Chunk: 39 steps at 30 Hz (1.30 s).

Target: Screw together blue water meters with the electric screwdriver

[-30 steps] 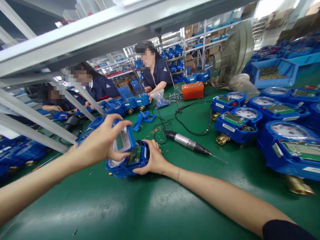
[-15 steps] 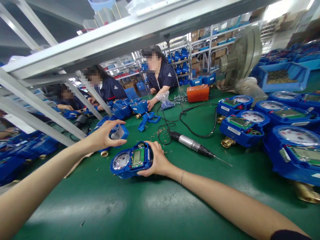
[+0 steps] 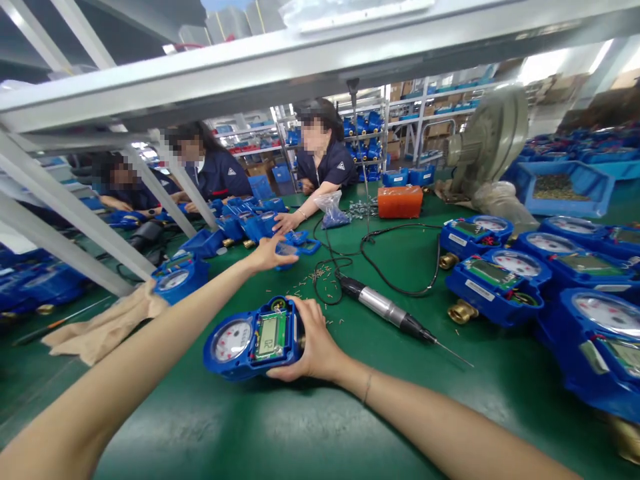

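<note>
A: Where is the unit being worked on?

B: Centre a clock on it, with 12 pointing away from the worker. The blue meter [image 3: 251,345] is tilted above the green table [image 3: 280,427], dial [image 3: 233,341] toward 9 and display [image 3: 269,337] toward 3. From here I cannot tell whether its base rests on the surface.

A: State of the right hand [image 3: 315,347]?

B: Grasping the meter at its 3 o'clock end, thumb on the near side, fingers on the far side.

A: And the left hand [image 3: 267,255]?

B: Extended toward 1 o'clock, fingers grasping a clear-windowed cover [image 3: 287,249]. A co-worker's hand [image 3: 289,223] is just beyond it.

A: Which stages look complete?

B: In my judgement, the internal fitting: the display is seated in the housing and shows characters.

A: Which look outstanding?

B: Closing and fastening, I judge. The cover is apart from the meter, leaving its compartment open. Loose screws [image 3: 321,273] between 1 and 2 o'clock and a powered screwdriver [image 3: 383,308] between 2 and 3 lie untouched. Similar meters [image 3: 480,295] near 3 o'clock also have exposed boards.
</note>
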Each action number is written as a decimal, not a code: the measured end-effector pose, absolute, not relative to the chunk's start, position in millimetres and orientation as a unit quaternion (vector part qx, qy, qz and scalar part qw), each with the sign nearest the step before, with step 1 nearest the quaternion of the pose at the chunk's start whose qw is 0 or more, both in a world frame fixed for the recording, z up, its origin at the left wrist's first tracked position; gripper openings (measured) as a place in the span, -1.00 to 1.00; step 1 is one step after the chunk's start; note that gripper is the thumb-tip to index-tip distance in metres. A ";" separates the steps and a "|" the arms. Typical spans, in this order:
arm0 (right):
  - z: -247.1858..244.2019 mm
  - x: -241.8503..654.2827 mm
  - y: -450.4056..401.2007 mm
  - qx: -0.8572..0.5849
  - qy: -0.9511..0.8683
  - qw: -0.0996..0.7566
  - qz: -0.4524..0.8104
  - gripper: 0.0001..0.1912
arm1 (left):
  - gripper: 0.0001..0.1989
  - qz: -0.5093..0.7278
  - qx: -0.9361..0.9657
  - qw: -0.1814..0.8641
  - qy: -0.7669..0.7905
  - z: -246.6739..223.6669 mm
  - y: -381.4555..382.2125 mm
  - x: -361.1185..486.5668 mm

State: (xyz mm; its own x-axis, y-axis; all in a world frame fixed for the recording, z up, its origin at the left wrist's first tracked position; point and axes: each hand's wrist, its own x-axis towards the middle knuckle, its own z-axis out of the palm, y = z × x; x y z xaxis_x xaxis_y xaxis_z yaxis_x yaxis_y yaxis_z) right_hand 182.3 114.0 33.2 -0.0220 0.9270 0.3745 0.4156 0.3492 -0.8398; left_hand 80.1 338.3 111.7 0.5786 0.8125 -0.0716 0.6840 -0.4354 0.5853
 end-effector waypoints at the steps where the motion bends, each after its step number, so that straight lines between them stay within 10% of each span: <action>1: 34.0 182.8 113.9 -0.501 -0.667 0.482 0.268 0.24 | -0.07 0.139 0.840 0.271 0.449 114.4 343.4 85.1; 18: 26.8 193.8 121.8 -0.432 -0.675 0.492 0.340 0.21 | -0.43 0.115 0.796 0.487 0.341 124.5 216.1 -50.8; 27: 40.9 226.9 126.2 -0.479 -0.711 0.457 0.238 -0.35 | -0.40 0.252 0.669 0.515 0.473 84.9 118.5 -47.1; 32: 73.7 266.9 122.6 -0.625 -0.674 0.369 0.135 -0.69 | -0.39 0.357 0.531 0.544 0.542 62.6 71.5 -15.5; 39: 78.8 320.1 104.4 -0.779 -0.591 0.173 0.115 -0.66 | -0.35 0.436 0.494 0.483 0.576 48.0 57.3 6.5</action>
State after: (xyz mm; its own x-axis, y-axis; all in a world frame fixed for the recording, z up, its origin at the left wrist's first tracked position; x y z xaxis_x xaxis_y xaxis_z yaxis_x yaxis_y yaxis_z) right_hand 320.1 104.4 78.8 0.2749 0.9611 0.0257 0.8816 -0.2413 -0.4057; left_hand 6.5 57.3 48.0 -0.0443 0.9911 -0.1255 0.1477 0.1308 0.9803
